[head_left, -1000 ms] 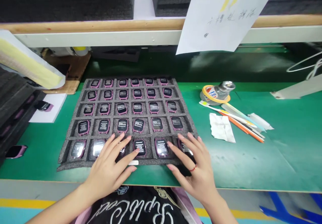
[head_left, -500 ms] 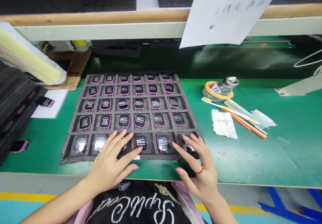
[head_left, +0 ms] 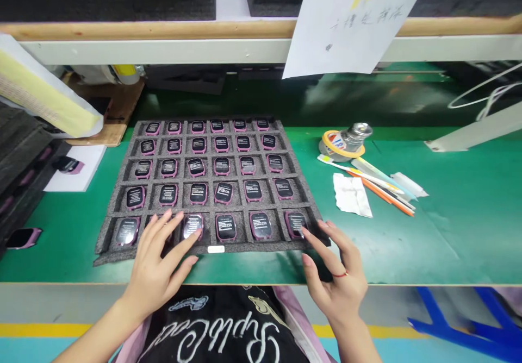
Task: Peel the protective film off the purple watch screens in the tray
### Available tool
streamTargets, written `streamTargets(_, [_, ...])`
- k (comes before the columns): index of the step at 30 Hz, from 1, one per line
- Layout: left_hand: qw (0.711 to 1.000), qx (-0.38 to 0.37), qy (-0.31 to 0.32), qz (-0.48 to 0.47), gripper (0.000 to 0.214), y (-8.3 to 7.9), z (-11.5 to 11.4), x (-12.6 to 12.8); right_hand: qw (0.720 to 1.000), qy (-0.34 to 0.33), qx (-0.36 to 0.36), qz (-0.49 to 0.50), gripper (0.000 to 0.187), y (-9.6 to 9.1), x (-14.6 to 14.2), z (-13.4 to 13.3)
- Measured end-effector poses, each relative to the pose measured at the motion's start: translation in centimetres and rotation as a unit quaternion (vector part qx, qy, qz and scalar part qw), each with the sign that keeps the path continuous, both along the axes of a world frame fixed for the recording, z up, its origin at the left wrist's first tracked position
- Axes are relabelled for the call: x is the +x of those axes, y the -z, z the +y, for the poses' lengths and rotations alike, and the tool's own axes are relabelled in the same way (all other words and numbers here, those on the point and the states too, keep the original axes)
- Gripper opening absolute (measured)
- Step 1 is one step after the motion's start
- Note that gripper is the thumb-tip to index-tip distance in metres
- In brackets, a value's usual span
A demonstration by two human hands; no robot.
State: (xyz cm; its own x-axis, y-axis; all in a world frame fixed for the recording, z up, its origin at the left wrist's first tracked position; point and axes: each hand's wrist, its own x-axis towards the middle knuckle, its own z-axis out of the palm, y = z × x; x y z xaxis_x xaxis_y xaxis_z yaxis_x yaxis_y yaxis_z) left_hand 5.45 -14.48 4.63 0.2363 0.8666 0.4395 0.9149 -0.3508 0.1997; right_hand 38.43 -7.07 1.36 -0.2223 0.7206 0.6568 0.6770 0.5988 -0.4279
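A dark grey foam tray (head_left: 238,245) lies on the green table, its compartments holding several smartwatches with purple cases and lit text on their screens. My left hand (head_left: 157,265) is open over the tray's front edge, fingers spread. Its index fingertip is at a front-row smartwatch (head_left: 192,226), and its other fingers cover most of the watch to the left. At the front right corner my right hand (head_left: 340,276) is open too, with its index fingertip by the corner smartwatch (head_left: 295,224). Neither hand holds anything.
To the right are a metal-topped jar with a yellow tape roll (head_left: 343,144), a toothbrush (head_left: 354,170), pens and crumpled white paper (head_left: 352,194). On the left lie a loose smartwatch (head_left: 24,238) and another on a white pad (head_left: 87,170). A shelf (head_left: 155,50) spans above.
My left hand has moved left along the front row, uncovering one watch and covering another. My right hand has shifted right, off the corner watch. The view has shifted slightly.
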Motion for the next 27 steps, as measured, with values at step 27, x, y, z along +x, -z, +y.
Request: streamTargets(27, [0.999, 0.04, 0.002, -0.031, 0.039, 0.9, -1.2, -0.1, 0.993, 0.088, 0.034, -0.068, 0.033, -2.5, 2.9, 6.6])
